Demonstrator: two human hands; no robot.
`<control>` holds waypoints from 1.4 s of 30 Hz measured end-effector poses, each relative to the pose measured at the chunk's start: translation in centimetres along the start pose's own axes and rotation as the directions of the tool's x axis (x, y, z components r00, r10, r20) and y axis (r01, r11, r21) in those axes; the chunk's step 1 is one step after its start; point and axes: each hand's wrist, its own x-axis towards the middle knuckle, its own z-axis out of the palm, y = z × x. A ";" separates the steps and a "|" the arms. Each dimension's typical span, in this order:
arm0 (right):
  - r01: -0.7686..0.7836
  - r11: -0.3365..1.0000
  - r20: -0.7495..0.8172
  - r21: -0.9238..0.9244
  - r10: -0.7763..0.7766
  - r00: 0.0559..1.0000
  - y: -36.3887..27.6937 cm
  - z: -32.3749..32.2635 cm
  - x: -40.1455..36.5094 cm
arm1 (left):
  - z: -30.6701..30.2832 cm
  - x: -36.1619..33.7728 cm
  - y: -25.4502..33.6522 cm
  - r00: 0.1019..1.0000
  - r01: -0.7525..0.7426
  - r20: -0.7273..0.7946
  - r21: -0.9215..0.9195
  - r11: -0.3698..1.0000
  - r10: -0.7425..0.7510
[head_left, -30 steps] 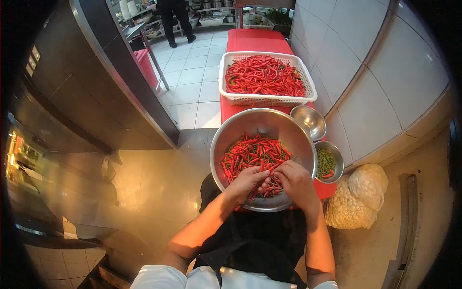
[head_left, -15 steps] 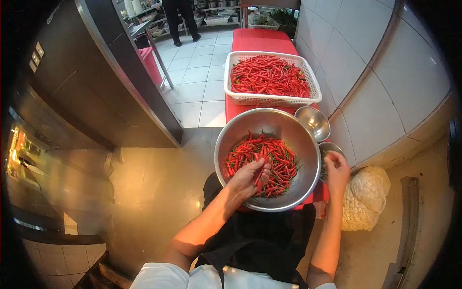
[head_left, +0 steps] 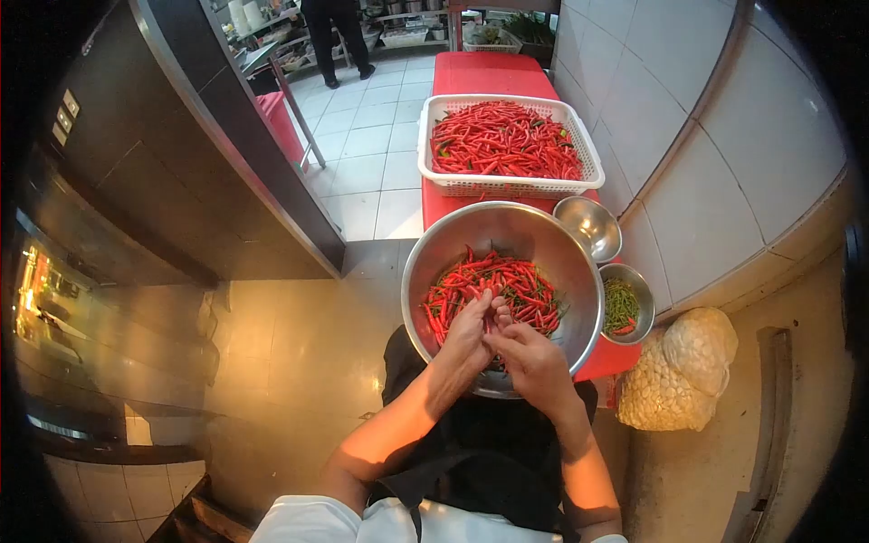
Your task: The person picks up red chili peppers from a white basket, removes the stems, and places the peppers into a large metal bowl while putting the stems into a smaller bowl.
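Observation:
Red chili peppers (head_left: 543,303) with green stems fill the bottom of a large steel bowl (head_left: 579,339) before me. Over its near side, my left hand (head_left: 463,339) is closed around red chilies, mostly hidden by the fingers. My right hand (head_left: 536,364) meets it there, thumb and fingers pinched together against the chilies; what exactly they grip is covered. To the right of the large bowl, a small steel bowl (head_left: 647,308) holds green stems (head_left: 619,303) and a bit of red.
Behind the large bowl, a white plastic basket (head_left: 502,187) heaped with red chilies stands on a red table (head_left: 493,74). Another small steel bowl (head_left: 588,226) is at the right. A bag of pale pieces (head_left: 679,376) sits by the tiled wall. A person's dark-clothed legs (head_left: 337,41) stand farther back.
My right hand has come left from the small bowl with the stems to my left hand over the large bowl. My left hand stays nearly in place with its chilies.

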 end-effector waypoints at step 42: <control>-0.557 0.762 -0.545 0.332 0.637 0.546 14.5 -10.9 -4.4 | 1.0 -3.1 1.1 0.998 -0.018 -0.033 0.610 0.792 0.048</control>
